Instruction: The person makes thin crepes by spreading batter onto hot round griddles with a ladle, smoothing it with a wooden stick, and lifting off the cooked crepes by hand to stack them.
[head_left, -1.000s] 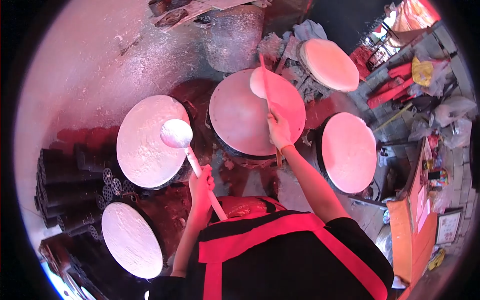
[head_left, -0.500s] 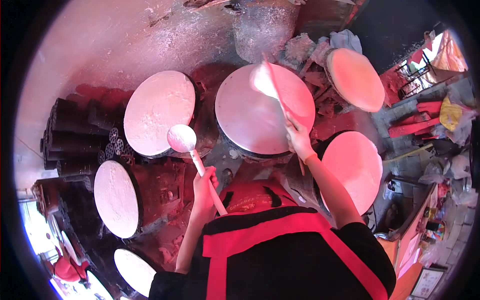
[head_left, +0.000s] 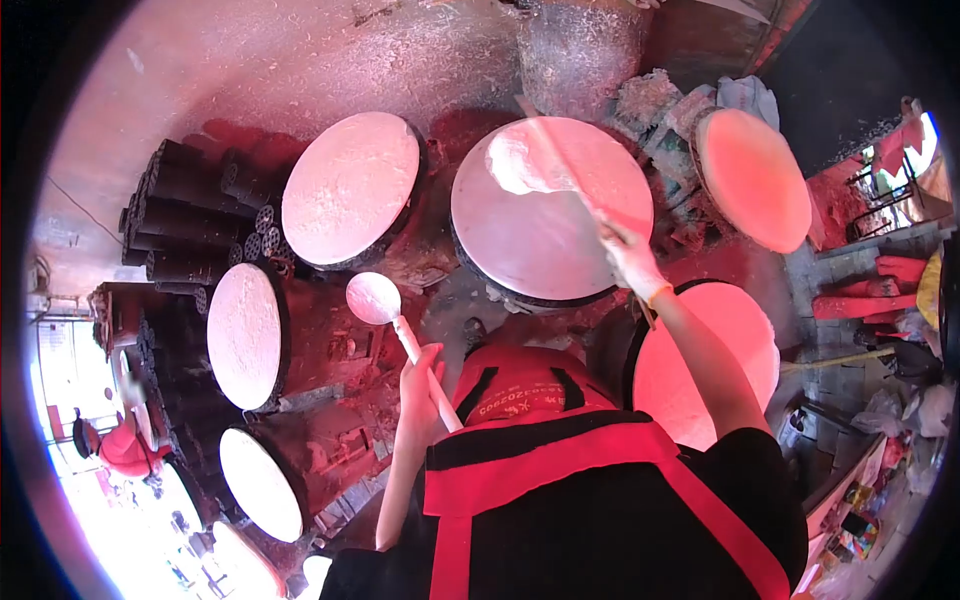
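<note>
The left hand (head_left: 416,385) is gripping a pale, long-handled, round-bowled ladle (head_left: 374,298), fingers curling around its handle near the person's front. The right hand (head_left: 630,260) is clasping a long, thin, straight stick (head_left: 560,160) that is reaching across white, wet-looking batter (head_left: 512,165) on a broad, round, grey griddle (head_left: 525,245).

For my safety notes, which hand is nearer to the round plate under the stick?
Right. The right hand is at the lower right edge of the round plate; the left hand is apart, below and left of it.
</note>
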